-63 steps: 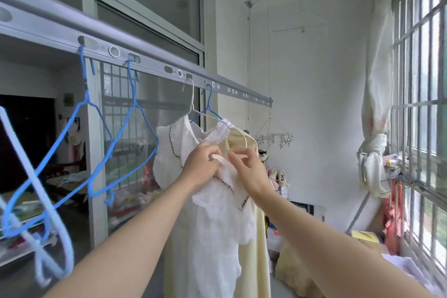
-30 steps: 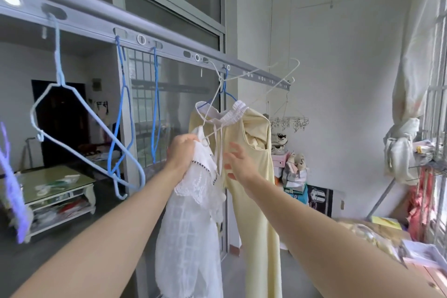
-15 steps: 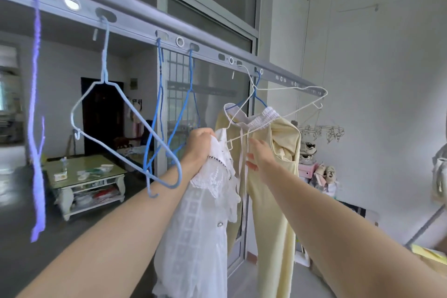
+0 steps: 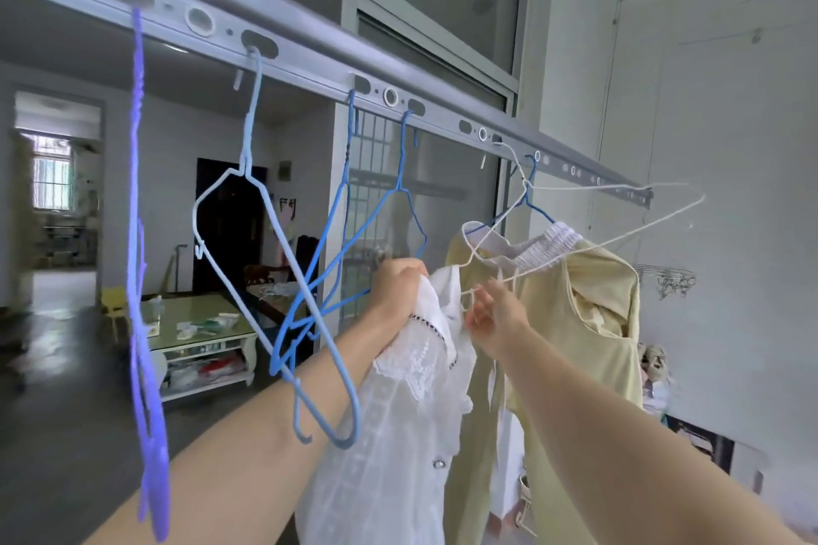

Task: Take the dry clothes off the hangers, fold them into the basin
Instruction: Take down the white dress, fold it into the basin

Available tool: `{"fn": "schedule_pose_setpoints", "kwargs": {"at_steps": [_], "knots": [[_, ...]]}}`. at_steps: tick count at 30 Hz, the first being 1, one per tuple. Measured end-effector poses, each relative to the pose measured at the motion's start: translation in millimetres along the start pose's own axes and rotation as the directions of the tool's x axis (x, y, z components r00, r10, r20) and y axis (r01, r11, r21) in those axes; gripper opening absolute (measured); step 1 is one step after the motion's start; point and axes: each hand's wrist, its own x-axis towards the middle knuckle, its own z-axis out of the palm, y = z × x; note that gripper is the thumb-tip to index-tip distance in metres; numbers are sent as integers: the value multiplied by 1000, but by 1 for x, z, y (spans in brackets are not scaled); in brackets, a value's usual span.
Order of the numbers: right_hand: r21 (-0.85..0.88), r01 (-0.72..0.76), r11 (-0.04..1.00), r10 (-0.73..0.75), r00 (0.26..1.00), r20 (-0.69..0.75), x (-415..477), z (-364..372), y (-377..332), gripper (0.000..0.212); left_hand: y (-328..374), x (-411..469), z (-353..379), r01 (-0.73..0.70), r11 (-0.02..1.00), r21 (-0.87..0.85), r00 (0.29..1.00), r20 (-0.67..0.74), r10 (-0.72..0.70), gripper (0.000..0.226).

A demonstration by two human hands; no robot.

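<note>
A white lacy blouse (image 4: pixel 398 420) hangs down from my left hand (image 4: pixel 396 285), which grips its bunched top. The bare white wire hanger (image 4: pixel 588 250) it came from swings tilted from the grey drying rail (image 4: pixel 310 58). My right hand (image 4: pixel 495 314) pinches the lower corner of that hanger. Just behind, a pale yellow garment (image 4: pixel 584 336) with a white elastic band hangs on a blue hanger (image 4: pixel 531 201). No basin is in view.
Several empty hangers dangle from the rail to the left: a purple one (image 4: pixel 141 279), a light blue one (image 4: pixel 261 279) and two darker blue ones (image 4: pixel 354 261). A low table (image 4: pixel 194 332) stands in the room behind. A white wall is on the right.
The white blouse has come off the white hanger and now hangs from my left hand. My right hand has reached the hanger's lower corner. The view has turned left.
</note>
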Motion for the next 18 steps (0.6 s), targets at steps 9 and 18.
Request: {"fn": "schedule_pose_setpoints", "kwargs": {"at_steps": [9, 18], "knots": [[-272, 112, 956, -80, 989, 123, -8, -7, -10, 27, -33, 16, 42, 130, 970, 205, 989, -98, -111, 25], [-457, 98, 884, -20, 985, 171, -17, -45, -12, 8, -39, 8, 65, -38, 988, 148, 997, 74, 28, 26]]}}
